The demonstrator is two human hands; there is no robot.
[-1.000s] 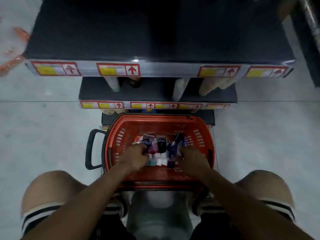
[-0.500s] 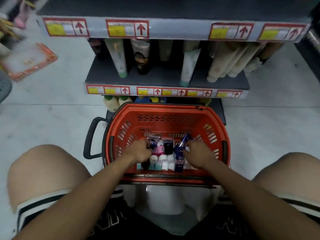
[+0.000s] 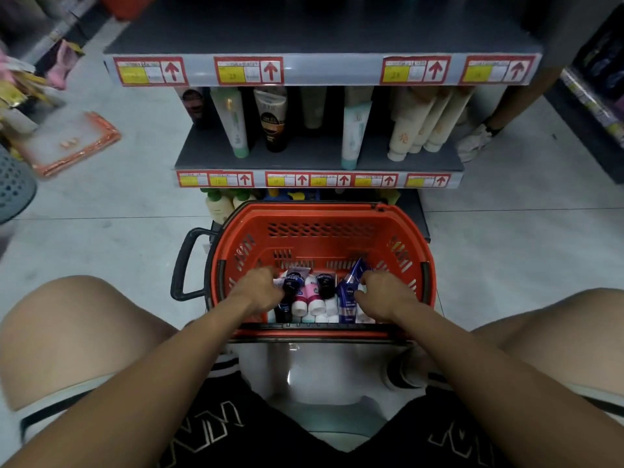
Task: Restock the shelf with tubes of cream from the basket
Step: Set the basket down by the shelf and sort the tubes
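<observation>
Restocking is barely getting under way, by my reading: you are crouching over the red basket (image 3: 324, 231) with both hands down among the tubes of cream (image 3: 312, 298), and nothing from it appears to be travelling toward the shelf (image 3: 317, 157) yet. Your left hand (image 3: 260, 292) is curling around a dark tube with a navy cap (image 3: 290, 288) at the left end of the pile, and your right hand (image 3: 385, 293) is closing on a blue tube (image 3: 349, 295) whose flat crimped tail is sticking up toward the basket's far wall. Between your hands, pink, black and white tubes are lying side by side, caps mostly pointing toward you, so most of the load is waiting to go up. They are looking like soft glossy plastic, round at the cap and flattening to a sealed edge. You are working out of a rigid moulded basket with slotted walls and a black handle (image 3: 184, 265). Matte grey shelving is carrying taller cream and green tubes standing on their caps, with open gaps between them, behind red-framed price tags (image 3: 317, 180).
</observation>
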